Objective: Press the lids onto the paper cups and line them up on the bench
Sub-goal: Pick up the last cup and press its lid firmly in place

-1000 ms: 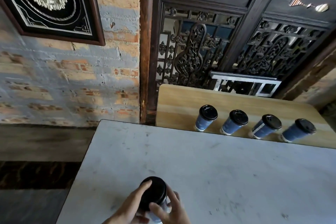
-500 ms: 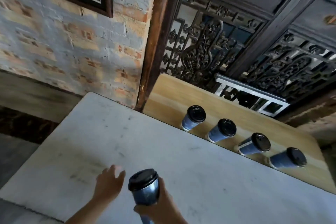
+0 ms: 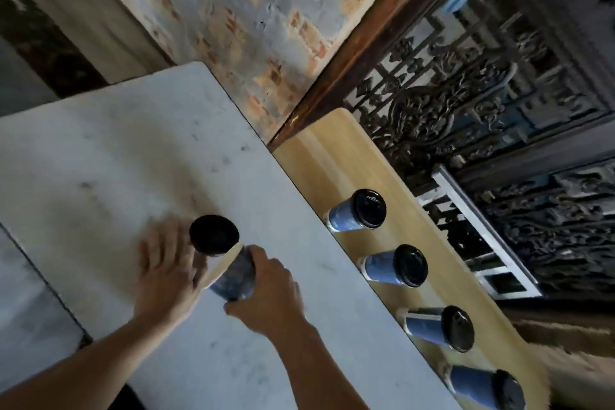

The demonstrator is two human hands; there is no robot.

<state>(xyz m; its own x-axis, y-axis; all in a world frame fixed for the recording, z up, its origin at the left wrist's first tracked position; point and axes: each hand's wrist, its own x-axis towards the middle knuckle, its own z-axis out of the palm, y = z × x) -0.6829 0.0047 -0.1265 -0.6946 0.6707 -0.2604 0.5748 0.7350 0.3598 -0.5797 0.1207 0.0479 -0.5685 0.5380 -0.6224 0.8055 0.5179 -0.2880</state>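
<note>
My right hand (image 3: 266,289) grips a blue paper cup (image 3: 233,276) with a black lid (image 3: 214,234), held above the white marble table (image 3: 100,150). My left hand (image 3: 166,263) lies beside the cup on its left with fingers spread and straight, close to the lid; contact cannot be told through the blur. On the wooden bench (image 3: 332,150) beyond the table's edge stand several lidded blue cups in a row, the nearest to the wall being one cup (image 3: 357,215), then another (image 3: 396,265) and a third (image 3: 439,329).
A brick wall (image 3: 249,10) rises behind the table, with a dark wooden post (image 3: 349,53) and an ornate carved screen (image 3: 466,93) behind the bench. A white frame (image 3: 479,236) leans at the screen. The view is tilted.
The camera has rolled and shifted right. My right hand has carried the lidded cup further over the table towards the bench. My left hand has come in beside the cup.
</note>
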